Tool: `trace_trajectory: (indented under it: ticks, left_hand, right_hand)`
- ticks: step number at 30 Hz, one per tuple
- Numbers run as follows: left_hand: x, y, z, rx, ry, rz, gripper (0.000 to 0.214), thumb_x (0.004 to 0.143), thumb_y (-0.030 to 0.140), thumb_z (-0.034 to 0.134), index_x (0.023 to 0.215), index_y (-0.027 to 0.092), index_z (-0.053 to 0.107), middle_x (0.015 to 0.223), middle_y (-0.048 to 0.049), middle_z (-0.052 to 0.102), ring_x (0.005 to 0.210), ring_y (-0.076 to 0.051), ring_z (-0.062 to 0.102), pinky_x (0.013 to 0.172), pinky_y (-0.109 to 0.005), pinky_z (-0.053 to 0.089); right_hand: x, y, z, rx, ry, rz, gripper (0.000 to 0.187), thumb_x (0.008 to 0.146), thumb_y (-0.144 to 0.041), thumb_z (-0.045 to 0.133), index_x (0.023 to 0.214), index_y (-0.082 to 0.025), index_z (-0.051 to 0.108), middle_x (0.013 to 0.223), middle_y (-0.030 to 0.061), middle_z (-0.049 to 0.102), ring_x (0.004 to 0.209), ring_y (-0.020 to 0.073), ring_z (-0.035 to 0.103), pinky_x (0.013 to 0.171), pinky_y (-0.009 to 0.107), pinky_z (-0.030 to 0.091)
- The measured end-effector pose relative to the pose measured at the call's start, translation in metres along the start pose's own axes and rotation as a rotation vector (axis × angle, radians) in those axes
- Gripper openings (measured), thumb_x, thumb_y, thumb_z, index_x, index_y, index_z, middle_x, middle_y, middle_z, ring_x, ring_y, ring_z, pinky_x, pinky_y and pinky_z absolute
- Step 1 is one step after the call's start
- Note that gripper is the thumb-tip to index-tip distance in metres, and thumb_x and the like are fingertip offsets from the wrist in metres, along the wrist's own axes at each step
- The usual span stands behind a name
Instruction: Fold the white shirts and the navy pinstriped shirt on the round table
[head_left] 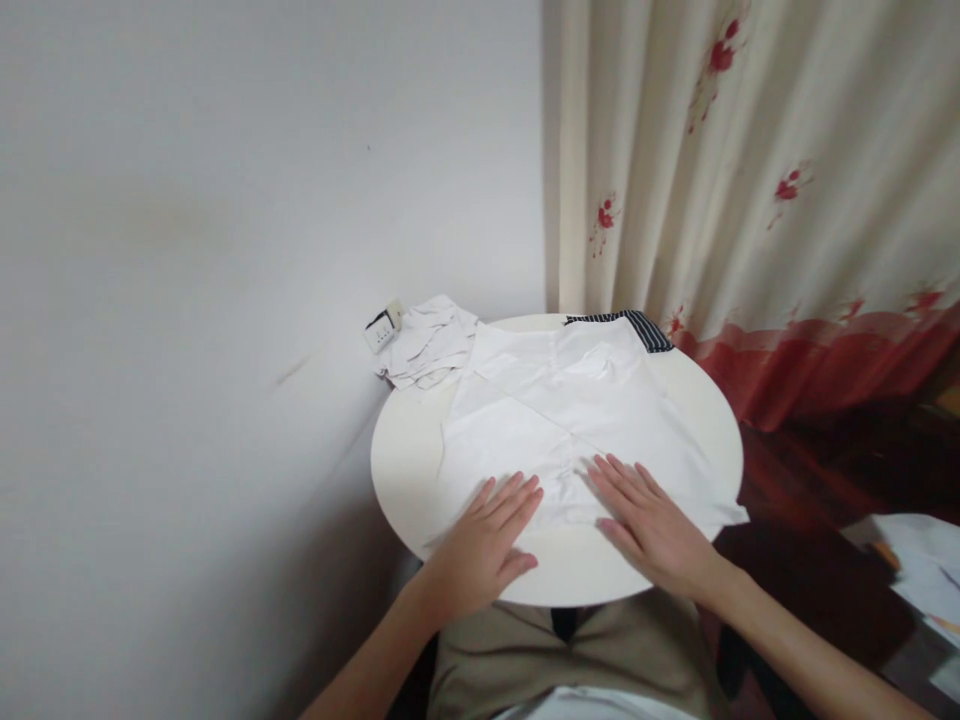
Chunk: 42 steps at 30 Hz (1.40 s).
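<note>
A white garment (517,430), its exact kind hard to make out, lies spread over a round white table (405,440). Its lower edge runs near the table's front, and a corner pokes past the rim on the right. My left hand (487,540) rests flat on the lower left of the cloth, fingers stretched out. On the lower right, my right hand (645,520) also lies flat with its fingers spread. Neither hand grips anything. Small creases show in the cloth between the two hands.
A crumpled white cloth (431,343) sits at the back left of the table, beside a white wall socket (382,330). Black-and-white striped fabric (649,332) lies at the back right rim. A patterned curtain (675,180) hangs behind. White papers or bags (926,565) are at right.
</note>
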<state>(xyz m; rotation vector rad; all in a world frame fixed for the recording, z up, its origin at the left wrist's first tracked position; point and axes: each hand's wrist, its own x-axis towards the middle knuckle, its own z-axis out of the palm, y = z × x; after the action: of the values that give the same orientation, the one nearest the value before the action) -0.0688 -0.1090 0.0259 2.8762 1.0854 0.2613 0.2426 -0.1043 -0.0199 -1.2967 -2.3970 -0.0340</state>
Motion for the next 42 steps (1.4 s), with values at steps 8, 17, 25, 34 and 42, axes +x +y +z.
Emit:
trace_trajectory:
  ticks: [8,17,25,34,42]
  left_hand:
    - [0.011,0.001,0.018,-0.082,-0.049,0.036,0.066,0.100,0.046,0.051,0.159,0.038,0.022,0.166,-0.0016,0.023,0.154,-0.029,0.018,0.124,-0.054,0.017]
    - [-0.019,-0.029,0.011,0.060,-0.045,0.005,0.060,0.103,0.036,0.047,0.158,0.038,0.024,0.165,-0.0001,0.026,0.152,-0.028,0.023,0.121,-0.051,0.027]
    - [-0.058,-0.060,0.001,0.157,-0.022,-0.022,0.057,0.106,0.034,0.040,0.159,0.036,0.019,0.163,0.0007,0.029,0.151,-0.024,0.027,0.122,-0.045,0.027]
    - [-0.079,-0.068,0.006,0.126,-0.015,-0.029,0.061,0.105,0.031,0.042,0.160,0.032,0.016,0.158,-0.0005,0.038,0.149,-0.022,0.031,0.123,-0.047,0.025]
    - [-0.087,-0.081,0.010,0.148,0.008,0.014,0.057,0.104,0.027,0.047,0.157,0.033,0.029,0.156,0.0010,0.043,0.145,-0.020,0.039,0.121,-0.044,0.033]
  right_hand:
    - [-0.010,0.009,0.008,-0.088,-0.062,0.089,0.069,0.102,-0.053,0.041,0.162,-0.028,0.016,0.164,0.0113,0.027,0.151,0.0308,0.025,0.117,0.060,0.028]
    - [-0.026,0.034,-0.006,-0.113,-0.078,0.082,0.074,0.101,-0.055,0.043,0.162,-0.029,0.009,0.163,0.0112,0.028,0.150,0.0300,0.027,0.117,0.058,0.030]
    - [-0.065,0.057,-0.017,-0.178,-0.003,0.189,0.066,0.102,-0.052,0.042,0.161,-0.035,0.016,0.163,0.0072,0.031,0.150,0.0314,0.028,0.117,0.065,0.025]
    - [-0.090,0.085,-0.019,-0.053,0.058,0.081,0.061,0.103,-0.029,0.040,0.160,-0.035,0.019,0.163,0.0056,0.031,0.150,0.0247,0.028,0.120,0.057,0.025]
    - [-0.106,0.100,-0.013,-0.097,0.158,-0.097,0.066,0.095,-0.009,0.044,0.155,-0.032,0.035,0.155,0.0046,0.045,0.148,0.0251,0.032,0.120,0.056,0.027]
